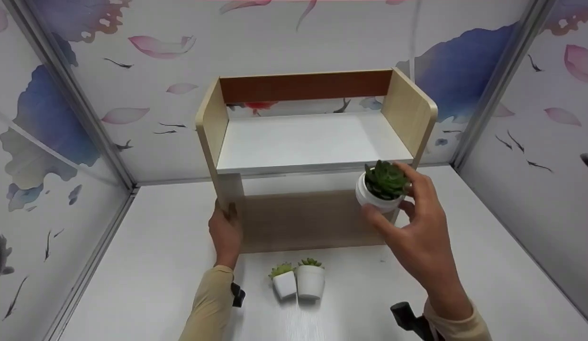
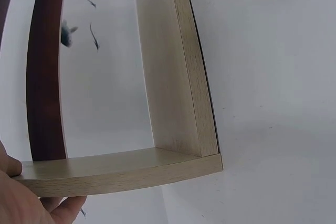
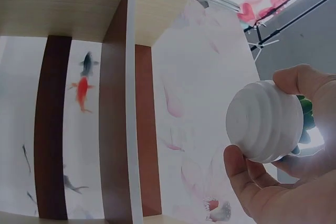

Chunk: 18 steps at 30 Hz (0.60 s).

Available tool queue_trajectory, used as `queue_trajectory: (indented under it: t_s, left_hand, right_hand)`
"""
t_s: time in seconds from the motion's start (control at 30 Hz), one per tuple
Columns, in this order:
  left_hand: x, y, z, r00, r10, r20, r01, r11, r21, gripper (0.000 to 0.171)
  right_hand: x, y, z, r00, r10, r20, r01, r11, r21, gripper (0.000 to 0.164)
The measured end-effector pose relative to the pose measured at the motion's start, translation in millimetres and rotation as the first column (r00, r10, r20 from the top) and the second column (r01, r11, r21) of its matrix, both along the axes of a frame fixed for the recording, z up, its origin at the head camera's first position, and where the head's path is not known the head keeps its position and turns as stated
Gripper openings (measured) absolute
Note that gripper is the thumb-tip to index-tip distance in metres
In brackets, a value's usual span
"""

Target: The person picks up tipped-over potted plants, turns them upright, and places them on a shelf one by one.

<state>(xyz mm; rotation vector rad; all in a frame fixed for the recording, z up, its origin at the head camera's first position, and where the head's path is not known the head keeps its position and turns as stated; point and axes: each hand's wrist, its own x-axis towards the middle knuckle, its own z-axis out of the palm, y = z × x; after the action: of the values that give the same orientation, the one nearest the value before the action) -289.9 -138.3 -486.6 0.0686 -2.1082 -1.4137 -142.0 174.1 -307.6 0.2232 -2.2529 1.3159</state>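
My right hand (image 1: 424, 227) holds a white pot with a dark green succulent (image 1: 386, 181) between thumb and fingers, in front of the right end of a small wooden shelf unit (image 1: 317, 142). In the right wrist view the ribbed underside of the pot (image 3: 260, 121) faces the camera. My left hand (image 1: 226, 234) grips the left side panel of the shelf unit. The left wrist view shows its thumb and fingers (image 2: 68, 209) on either side of the panel (image 2: 131, 174). Two smaller succulents in white pots, a left one (image 1: 284, 284) and a right one (image 1: 311, 280), are close together in front of the unit.
The unit has a white middle shelf (image 1: 312, 139) and a reddish-brown back rail (image 1: 308, 86). It stands on a white table (image 1: 147, 265). Patterned panels (image 1: 156, 85) with metal edge strips (image 1: 80, 109) enclose the table at the back and both sides.
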Motion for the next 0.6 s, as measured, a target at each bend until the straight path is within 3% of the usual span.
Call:
queue_trajectory:
  t_s: [0.4,0.6]
  left_hand:
    - [-0.3,-0.5,-1.4,1.0,0.02,0.018,-0.019,1.0,-0.013,0.044]
    - [-1.1,-0.5,-1.7,0.999,0.029,0.021,-0.028,0.999,-0.029,0.044]
  right_hand:
    - [-70.2,12.8,27.2,1.0,-0.024,-0.002,0.024,1.0,0.018,0.079]
    - [-111.8,19.0,26.2,0.998,-0.02,0.053,0.018,0.999,0.047,0.075]
